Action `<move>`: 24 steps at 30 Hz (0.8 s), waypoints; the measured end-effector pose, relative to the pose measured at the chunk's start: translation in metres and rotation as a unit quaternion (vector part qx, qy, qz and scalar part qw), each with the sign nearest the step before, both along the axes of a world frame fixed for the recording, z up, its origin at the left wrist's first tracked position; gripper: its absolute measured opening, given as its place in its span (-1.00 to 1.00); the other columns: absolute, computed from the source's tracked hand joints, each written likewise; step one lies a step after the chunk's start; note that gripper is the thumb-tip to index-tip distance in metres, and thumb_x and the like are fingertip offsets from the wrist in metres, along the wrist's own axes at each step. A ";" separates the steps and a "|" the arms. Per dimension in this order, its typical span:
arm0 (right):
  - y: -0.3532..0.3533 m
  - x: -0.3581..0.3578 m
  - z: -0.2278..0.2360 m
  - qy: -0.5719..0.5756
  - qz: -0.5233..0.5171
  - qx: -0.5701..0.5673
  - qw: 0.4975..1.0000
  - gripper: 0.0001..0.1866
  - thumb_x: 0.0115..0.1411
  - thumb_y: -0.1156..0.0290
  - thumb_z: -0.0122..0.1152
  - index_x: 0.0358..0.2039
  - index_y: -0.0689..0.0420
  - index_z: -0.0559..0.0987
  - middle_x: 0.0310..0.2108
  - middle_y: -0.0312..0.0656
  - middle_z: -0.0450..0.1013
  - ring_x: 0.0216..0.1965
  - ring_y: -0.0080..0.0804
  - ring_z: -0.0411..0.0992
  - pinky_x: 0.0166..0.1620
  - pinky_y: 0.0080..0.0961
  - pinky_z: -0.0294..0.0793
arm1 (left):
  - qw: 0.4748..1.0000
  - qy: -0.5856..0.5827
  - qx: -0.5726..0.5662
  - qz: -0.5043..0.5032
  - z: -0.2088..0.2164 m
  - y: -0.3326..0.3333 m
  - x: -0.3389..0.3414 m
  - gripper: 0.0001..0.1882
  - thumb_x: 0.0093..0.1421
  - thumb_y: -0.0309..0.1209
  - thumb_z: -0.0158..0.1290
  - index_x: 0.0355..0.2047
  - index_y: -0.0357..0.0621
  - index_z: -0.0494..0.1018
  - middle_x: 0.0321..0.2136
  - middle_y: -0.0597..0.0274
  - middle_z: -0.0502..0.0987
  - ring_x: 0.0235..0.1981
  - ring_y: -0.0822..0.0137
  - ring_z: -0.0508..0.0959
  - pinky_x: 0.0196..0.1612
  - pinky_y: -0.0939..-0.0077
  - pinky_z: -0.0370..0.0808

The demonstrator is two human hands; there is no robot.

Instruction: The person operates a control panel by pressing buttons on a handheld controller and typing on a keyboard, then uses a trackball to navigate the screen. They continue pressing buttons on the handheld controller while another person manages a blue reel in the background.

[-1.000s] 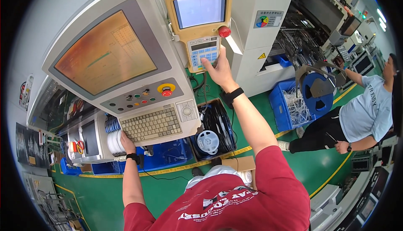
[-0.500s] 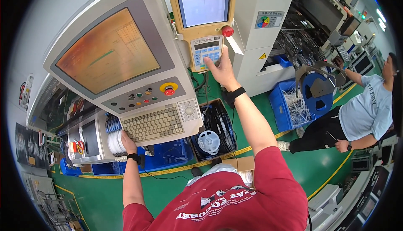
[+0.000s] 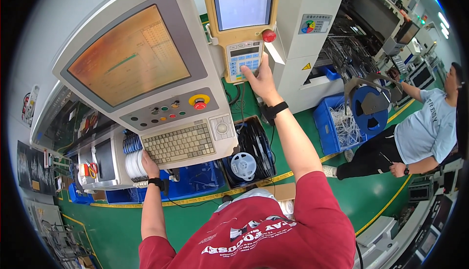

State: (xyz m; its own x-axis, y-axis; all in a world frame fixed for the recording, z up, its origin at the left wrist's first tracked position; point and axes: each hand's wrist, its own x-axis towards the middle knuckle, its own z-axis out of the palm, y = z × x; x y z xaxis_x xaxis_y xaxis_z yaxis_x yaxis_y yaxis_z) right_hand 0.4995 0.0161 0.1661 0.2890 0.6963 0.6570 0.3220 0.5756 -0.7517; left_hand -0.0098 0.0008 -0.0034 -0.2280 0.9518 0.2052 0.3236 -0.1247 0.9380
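My right hand (image 3: 263,84) holds the lower right side of a yellowed handheld controller (image 3: 217,6), which has a lit screen and a red knob. Its thumb rests on the blue keypad (image 3: 248,60), while the other fingers go out of sight behind the casing. Lower left, my left hand (image 3: 150,165) grips the left edge of the machine's console, beside the beige keyboard (image 3: 178,143); most of its fingers are hidden. Above that keyboard are a row of buttons with a red emergency stop (image 3: 200,104) and a large orange-tinted monitor (image 3: 129,56).
Below the console stand blue bins (image 3: 195,178) and a box of black reels with a pale reel (image 3: 243,166) on top. At right, a blue crate (image 3: 326,132) holds white strips, near a blue reel (image 3: 367,110). A co-worker (image 3: 425,127) stands there, holding a thin tool.
The view has shifted slightly, so the console and controller appear a little farther right. Both hands keep their places, the right thumb still on the keypad.
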 end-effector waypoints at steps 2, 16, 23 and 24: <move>0.000 0.001 -0.001 -0.003 -0.003 -0.004 1.000 -0.50 0.24 0.40 0.21 0.08 0.22 0.19 -0.09 -0.12 0.43 -0.07 -0.46 0.40 0.02 -0.46 0.40 | 1.000 -0.011 0.001 -0.011 0.003 -0.001 0.003 -0.40 0.45 -0.07 -0.32 -0.06 -0.49 0.40 -0.13 0.02 0.53 -0.13 0.26 0.47 0.02 0.47 0.34; -0.003 -0.003 0.004 0.020 0.012 -0.008 1.000 -0.46 0.23 0.40 0.21 0.12 0.22 0.18 -0.07 -0.10 0.42 -0.03 -0.44 0.39 0.04 -0.43 0.39 | 1.000 -0.003 0.012 -0.012 -0.001 0.001 -0.001 -0.42 0.45 -0.10 -0.32 -0.06 -0.50 0.39 -0.14 0.00 0.53 -0.14 0.24 0.47 0.02 0.45 0.33; -0.007 -0.002 0.004 -0.008 -0.008 -0.024 1.000 -0.42 0.23 0.34 0.22 0.15 0.21 0.17 -0.05 -0.08 0.42 -0.02 -0.42 0.40 0.05 -0.41 0.39 | 0.999 -0.032 0.005 -0.017 0.003 -0.001 0.005 -0.41 0.45 -0.08 -0.32 -0.04 -0.50 0.39 -0.12 0.00 0.53 -0.13 0.23 0.48 0.02 0.45 0.35; -0.006 -0.002 0.005 -0.009 -0.008 -0.021 1.000 -0.42 0.23 0.34 0.22 0.16 0.20 0.16 -0.05 -0.08 0.42 -0.02 -0.41 0.40 0.05 -0.41 0.39 | 0.999 -0.038 0.003 -0.019 0.004 -0.002 0.004 -0.41 0.45 -0.08 -0.31 -0.04 -0.50 0.39 -0.12 0.00 0.52 -0.13 0.23 0.48 0.02 0.46 0.35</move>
State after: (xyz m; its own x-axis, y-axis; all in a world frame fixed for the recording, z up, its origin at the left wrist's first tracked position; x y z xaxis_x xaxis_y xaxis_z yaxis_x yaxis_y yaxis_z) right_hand 0.4972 0.0098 0.1710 0.2885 0.7187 0.6326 0.3436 0.5390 -0.7690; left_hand -0.0054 -0.0013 0.0010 -0.2074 0.9586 0.1952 0.2464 -0.1419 0.9587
